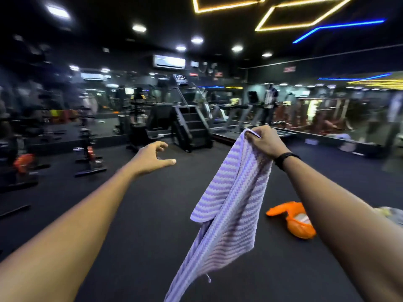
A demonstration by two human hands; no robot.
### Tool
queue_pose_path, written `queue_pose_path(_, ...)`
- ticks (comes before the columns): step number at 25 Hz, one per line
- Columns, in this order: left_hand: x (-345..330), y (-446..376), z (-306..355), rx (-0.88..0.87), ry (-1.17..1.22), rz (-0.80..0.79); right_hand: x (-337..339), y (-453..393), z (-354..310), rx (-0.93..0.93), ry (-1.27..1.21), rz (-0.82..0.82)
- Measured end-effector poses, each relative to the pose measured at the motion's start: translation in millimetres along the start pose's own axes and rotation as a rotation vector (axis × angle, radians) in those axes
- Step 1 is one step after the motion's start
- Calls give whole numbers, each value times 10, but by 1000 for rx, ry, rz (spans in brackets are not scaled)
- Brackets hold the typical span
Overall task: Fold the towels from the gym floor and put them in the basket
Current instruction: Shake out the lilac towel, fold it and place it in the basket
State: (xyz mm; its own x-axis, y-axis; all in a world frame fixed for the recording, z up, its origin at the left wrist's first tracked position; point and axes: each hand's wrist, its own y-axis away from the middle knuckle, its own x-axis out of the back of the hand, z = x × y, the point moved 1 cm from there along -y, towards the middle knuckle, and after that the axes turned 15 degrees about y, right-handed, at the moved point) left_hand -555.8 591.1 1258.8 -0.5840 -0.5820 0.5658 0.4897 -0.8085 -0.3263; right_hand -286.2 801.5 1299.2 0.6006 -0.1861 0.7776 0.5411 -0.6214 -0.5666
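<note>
A purple-and-white striped towel point(226, 205) hangs down in front of me, crumpled and unfolded. My right hand point(265, 141) pinches its top corner at about chest height. My left hand point(152, 158) is stretched out to the left of the towel, fingers spread and curled, holding nothing and apart from the cloth. On the dark floor to the right lies an orange towel point(292, 219), bunched up. No basket shows in this view.
Dark rubber gym floor point(139, 210) spreads ahead. Exercise bikes point(90, 158) stand at the left, a stair machine point(192, 127) and treadmills point(237, 118) line the mirrored back wall. A pale bundle point(392, 214) sits at the right edge.
</note>
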Motion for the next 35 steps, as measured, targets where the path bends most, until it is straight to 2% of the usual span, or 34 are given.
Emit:
queue_pose_path(5,-1825,-306,1165,-139,71,-192,1049,629,1710,-192,150,36)
queue_pose_path(12,-3774,-612,2365,-292,154,-413,2129,1409,3400,-417,272,142)
queue_pose_path(15,-4498,-772,2706,-335,179,-503,2416,1678,4028,-529,342,176)
queue_pose_path(20,-5682,-1208,2972,-345,209,-620,2632,1899,5049,-642,493,136)
queue_pose_path(26,-6871,-2224,3520,-375,229,-697,2928,1513,6290,-760,633,141)
queue_pose_path(31,-7564,-3215,4016,-394,249,-716,3188,829,7184,-785,701,161)
queue_pose_path(35,-8109,-3793,4162,-387,228,-716,3178,379,7856,-786,728,188)
